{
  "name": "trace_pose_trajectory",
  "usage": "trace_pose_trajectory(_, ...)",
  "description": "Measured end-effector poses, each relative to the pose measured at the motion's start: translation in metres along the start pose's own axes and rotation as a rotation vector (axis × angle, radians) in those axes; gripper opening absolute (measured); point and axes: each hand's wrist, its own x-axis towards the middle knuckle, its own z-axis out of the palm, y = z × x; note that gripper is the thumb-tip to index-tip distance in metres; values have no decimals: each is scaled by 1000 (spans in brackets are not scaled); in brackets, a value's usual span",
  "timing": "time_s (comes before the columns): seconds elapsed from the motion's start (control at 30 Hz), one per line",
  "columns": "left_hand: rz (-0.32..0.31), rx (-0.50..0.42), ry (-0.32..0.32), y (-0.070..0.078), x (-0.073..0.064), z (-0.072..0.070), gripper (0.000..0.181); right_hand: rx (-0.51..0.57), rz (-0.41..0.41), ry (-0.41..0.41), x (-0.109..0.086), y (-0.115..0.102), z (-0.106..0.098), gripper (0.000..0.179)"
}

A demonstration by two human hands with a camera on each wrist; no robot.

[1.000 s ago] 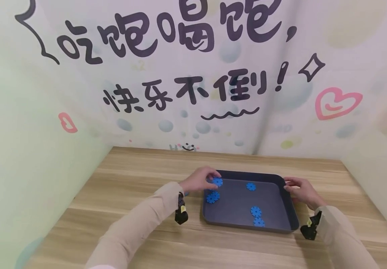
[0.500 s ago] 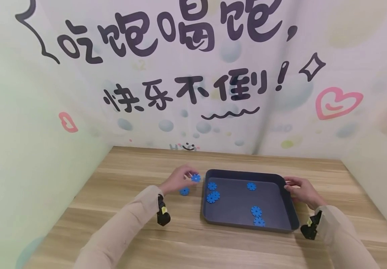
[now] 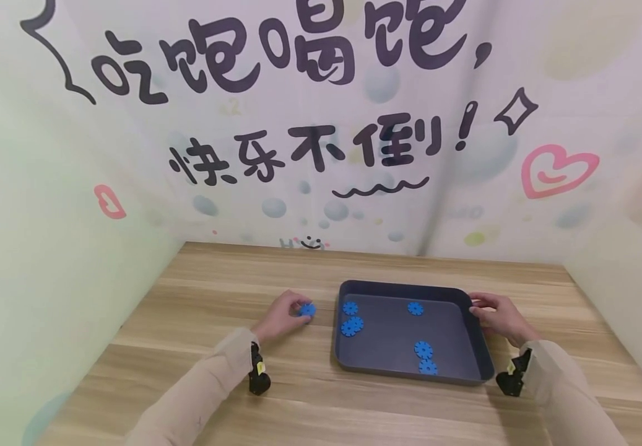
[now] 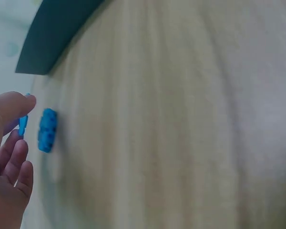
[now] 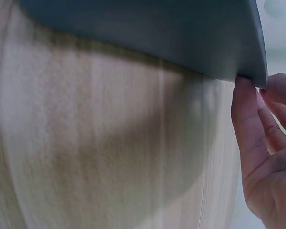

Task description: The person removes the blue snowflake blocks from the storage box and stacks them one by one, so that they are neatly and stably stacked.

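Presumably light and stiff, the disc (image 4: 23,125) suits an edge pinch; left hand (image 3: 280,317) pinches it thus, right hand (image 3: 502,318) grips the tray (image 3: 387,347) at two o'clock.

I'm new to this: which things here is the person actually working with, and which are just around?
In use, it seems:
blue disc pinched by the left hand
another blue piece close to it
dark tray, its edge held by the right hand
blue discs inside the tray

Just around:
printed backdrop
wooden table, merely the surface
black wrist devices
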Motion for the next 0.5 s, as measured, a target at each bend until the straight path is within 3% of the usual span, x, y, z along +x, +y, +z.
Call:
trace_pose_trajectory(0.23,-3,-42,24,-17,-5,5,33,2,1,-4,0,0,1,44)
trace_pose_trajectory(0.5,-3,-42,47,-18,-7,6,33,-3,3,-1,1,2,0,43)
